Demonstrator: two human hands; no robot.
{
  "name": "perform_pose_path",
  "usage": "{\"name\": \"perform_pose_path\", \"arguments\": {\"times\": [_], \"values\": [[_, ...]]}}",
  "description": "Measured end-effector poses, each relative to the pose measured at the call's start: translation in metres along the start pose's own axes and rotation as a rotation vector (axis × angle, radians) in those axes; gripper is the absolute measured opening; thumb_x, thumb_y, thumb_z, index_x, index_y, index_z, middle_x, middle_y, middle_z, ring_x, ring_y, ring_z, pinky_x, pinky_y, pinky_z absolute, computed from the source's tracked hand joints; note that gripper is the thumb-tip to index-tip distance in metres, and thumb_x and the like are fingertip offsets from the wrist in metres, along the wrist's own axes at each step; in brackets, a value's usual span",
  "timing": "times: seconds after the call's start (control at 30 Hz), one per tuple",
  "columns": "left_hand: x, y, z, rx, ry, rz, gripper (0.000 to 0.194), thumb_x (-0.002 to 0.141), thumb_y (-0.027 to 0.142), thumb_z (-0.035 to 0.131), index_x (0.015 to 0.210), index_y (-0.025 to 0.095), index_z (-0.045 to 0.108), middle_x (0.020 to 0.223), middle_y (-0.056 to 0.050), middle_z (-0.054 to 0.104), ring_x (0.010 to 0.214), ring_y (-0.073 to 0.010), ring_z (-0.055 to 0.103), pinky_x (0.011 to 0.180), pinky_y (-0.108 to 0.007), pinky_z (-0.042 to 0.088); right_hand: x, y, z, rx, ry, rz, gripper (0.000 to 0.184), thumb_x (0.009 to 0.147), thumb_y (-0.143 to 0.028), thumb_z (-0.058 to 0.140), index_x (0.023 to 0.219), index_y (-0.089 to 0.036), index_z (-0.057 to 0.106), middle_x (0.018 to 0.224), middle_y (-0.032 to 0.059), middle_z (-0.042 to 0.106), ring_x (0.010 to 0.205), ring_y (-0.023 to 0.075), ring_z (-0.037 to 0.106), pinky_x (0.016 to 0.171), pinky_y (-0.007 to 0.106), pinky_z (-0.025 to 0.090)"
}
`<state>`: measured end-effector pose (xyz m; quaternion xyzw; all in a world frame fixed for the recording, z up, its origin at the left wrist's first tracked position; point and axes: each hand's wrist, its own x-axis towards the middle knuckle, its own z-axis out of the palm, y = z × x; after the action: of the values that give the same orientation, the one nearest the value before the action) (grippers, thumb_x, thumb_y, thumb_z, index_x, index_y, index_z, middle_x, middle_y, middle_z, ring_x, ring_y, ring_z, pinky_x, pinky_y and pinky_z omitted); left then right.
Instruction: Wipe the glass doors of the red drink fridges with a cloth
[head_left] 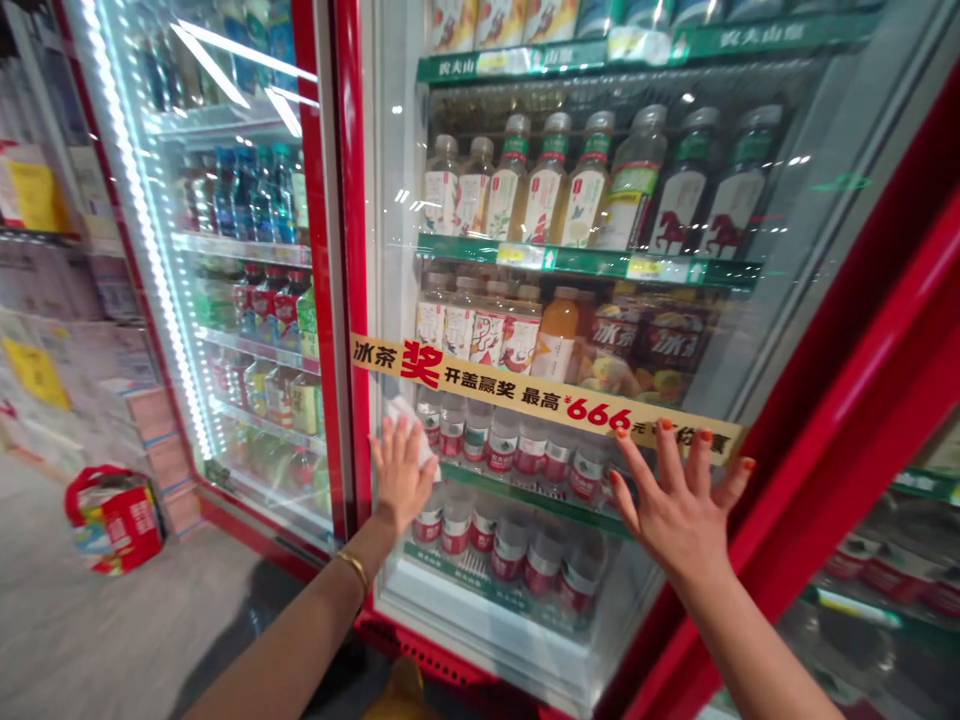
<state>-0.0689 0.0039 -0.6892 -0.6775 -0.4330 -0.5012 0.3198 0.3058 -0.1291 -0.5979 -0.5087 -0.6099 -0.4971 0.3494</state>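
Observation:
Under the palm and fingers of my left hand is a crumpled white tissue, pressed against the glass door of a red-framed drinks fridge. My right hand lies spread on the same door near its right side, holding nothing. Its orange-nailed fingertips overlap the beige banner strip that slants across the glass. Behind the door, bottles of tea stand on green-edged shelves, and red-labelled water bottles fill the lower rows.
A second lit fridge stands to the left, with its own rows of drinks. On the grey floor a red carry pack sits near stacked cartons. Another fridge section adjoins at the right, beyond the red frame.

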Motion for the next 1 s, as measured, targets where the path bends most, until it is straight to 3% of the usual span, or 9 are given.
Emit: {"name": "perform_pose_path", "arguments": {"times": [0.1,0.2,0.3,0.4,0.53,0.63,0.77,0.87,1.0], "values": [[0.05,0.003,-0.006,-0.054,0.053,-0.161,0.084,0.11,0.04,0.041,0.179,0.021,-0.003,0.187,-0.013,-0.001,0.174,-0.0371,-0.009,0.14,-0.072,0.002,-0.009,0.004,0.005,-0.007,0.036,0.014,0.085,0.103,-0.048,0.062,0.177,-0.043,0.021,0.187,0.0064,0.018,0.17,0.0488,0.024,0.129,0.086,0.016],[0.085,0.053,-0.006,-0.08,-0.014,-0.003,0.084,0.11,0.051,0.046,0.18,0.03,0.005,0.188,-0.004,0.007,0.175,-0.0346,-0.007,0.142,-0.068,0.004,-0.01,0.002,0.01,-0.027,0.058,0.033,0.085,0.104,-0.048,0.062,0.177,-0.04,0.021,0.187,0.0067,0.019,0.17,0.0481,0.022,0.13,0.085,0.015],[0.064,0.096,-0.002,-0.04,-0.092,0.327,0.083,0.104,0.061,0.059,0.177,0.039,0.025,0.185,0.005,0.021,0.175,-0.0305,-0.008,0.144,-0.06,-0.004,-0.015,-0.004,0.014,-0.03,0.069,0.053,0.086,0.103,-0.045,0.063,0.178,-0.039,0.021,0.187,0.0051,0.016,0.173,0.046,0.014,0.132,0.082,0.015],[0.03,0.087,-0.004,-0.03,-0.117,0.507,0.077,0.102,0.06,0.063,0.172,0.044,0.035,0.182,0.009,0.029,0.175,-0.0238,-0.01,0.143,-0.051,-0.011,-0.029,-0.011,0.017,-0.02,0.078,0.055,0.086,0.103,-0.04,0.062,0.179,-0.031,0.021,0.188,0.0065,0.012,0.174,0.0412,0.009,0.136,0.075,0.015],[0.068,0.059,-0.013,-0.097,-0.011,0.24,0.082,0.108,0.043,0.054,0.179,0.034,0.013,0.187,0.0,0.013,0.175,-0.027,-0.006,0.143,-0.057,-0.005,-0.044,-0.018,0.02,-0.024,0.094,0.026,0.091,0.1,-0.039,0.065,0.179,-0.025,0.021,0.187,0.0101,0.013,0.174,0.0369,0.011,0.139,0.067,0.013],[0.122,0.089,-0.015,-0.129,0.009,0.169,0.081,0.11,0.041,0.05,0.179,0.035,0.008,0.187,0.0,0.005,0.174,-0.0323,-0.006,0.142,-0.066,0.001,-0.045,-0.019,0.02,-0.032,0.117,0.026,0.093,0.099,-0.039,0.067,0.179,-0.025,0.022,0.187,0.0097,0.011,0.175,0.0349,0.009,0.141,0.064,0.01],[0.118,0.136,-0.01,-0.069,-0.158,0.609,0.078,0.107,0.05,0.058,0.176,0.044,0.023,0.185,0.008,0.02,0.175,-0.0275,0.0,0.143,-0.059,-0.007,-0.042,-0.017,0.018,-0.025,0.127,0.029,0.092,0.1,-0.041,0.067,0.178,-0.025,0.023,0.187,0.0093,0.013,0.175,0.0338,0.008,0.141,0.062,0.006],[0.082,0.117,-0.011,-0.08,-0.184,0.867,0.076,0.103,0.061,0.062,0.172,0.051,0.029,0.18,0.015,0.031,0.175,-0.0183,0.002,0.144,-0.047,-0.011,-0.042,-0.017,0.018,-0.013,0.115,0.036,0.092,0.1,-0.048,0.067,0.178,-0.026,0.024,0.185,0.0107,0.023,0.175,0.0344,0.009,0.141,0.064,0.008],[0.099,0.072,-0.018,-0.134,-0.072,0.713,0.094,0.097,0.071,0.066,0.176,0.045,0.021,0.182,0.007,0.03,0.175,-0.0229,-0.003,0.143,-0.052,-0.013,-0.041,-0.019,0.02,-0.015,0.108,0.038,0.102,0.096,-0.069,0.068,0.178,-0.024,0.025,0.185,0.0142,0.024,0.175,0.0359,0.005,0.14,0.065,0.007]]}}
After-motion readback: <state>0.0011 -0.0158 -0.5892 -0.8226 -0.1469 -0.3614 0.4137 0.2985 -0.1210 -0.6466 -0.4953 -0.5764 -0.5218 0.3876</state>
